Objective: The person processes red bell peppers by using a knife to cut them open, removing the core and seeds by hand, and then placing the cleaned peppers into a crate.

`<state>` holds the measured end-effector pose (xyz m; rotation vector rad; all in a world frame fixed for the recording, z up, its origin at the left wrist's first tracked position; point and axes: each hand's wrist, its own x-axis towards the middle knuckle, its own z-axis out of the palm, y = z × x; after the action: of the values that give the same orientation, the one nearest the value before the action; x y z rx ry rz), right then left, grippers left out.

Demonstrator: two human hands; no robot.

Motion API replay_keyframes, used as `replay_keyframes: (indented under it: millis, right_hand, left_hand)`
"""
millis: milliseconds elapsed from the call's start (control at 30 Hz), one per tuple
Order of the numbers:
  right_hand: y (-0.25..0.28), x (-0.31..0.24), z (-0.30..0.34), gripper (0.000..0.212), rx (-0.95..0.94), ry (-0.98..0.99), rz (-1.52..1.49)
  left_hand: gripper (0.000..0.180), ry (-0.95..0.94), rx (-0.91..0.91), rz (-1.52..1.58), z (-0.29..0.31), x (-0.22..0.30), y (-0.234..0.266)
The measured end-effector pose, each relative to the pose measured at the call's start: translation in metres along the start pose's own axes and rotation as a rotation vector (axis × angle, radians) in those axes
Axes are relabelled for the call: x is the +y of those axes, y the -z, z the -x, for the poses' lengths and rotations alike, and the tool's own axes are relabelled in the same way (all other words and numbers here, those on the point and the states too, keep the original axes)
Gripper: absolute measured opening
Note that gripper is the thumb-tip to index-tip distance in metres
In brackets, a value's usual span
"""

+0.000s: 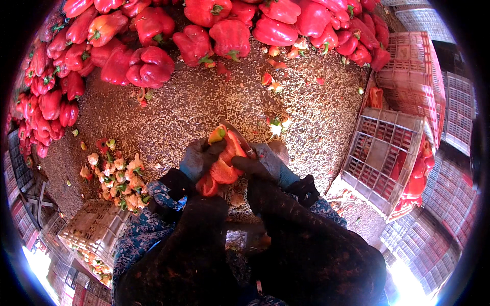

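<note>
Blue-gloved left hand (196, 158)'s clutching a split red bell pepper (223, 171) above the seed-strewn brown floor (204, 104), probably just steadying it for the metal-bladed knife (239, 136) the blue-gloved right hand (270, 162)'s gripping.

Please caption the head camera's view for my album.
Gloved left hand holds an opened red bell pepper, right hand a knife, amid scattered seeds and heaped peppers.
</note>
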<state>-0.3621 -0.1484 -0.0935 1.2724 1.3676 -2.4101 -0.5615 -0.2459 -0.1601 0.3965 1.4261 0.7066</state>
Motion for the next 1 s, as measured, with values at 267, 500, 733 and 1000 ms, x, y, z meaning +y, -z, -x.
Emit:
replay_keyframes:
  millis: [267, 500, 733, 1000]
  right_hand:
    - [0.001, 0.021, -0.006, 0.041, -0.03, 0.081, -0.069]
    - [0.003, 0.019, -0.006, 0.039, 0.004, 0.018, -0.003]
    - [0.018, 0.022, 0.008, 0.027, 0.261, 0.06, 0.119]
    - [0.011, 0.005, 0.021, 0.023, 0.26, 0.087, -0.125]
  left_hand:
    - [0.035, -0.609, 0.152, -0.736, 0.006, 0.02, 0.008]
    - [0.038, -0.391, 0.199, 0.338, -0.011, -0.019, 0.021]
    - [0.066, -0.316, 0.098, 0.456, 0.013, -0.032, 0.071]
    - [0.054, 0.112, -0.501, 0.994, 0.013, -0.037, 0.01]
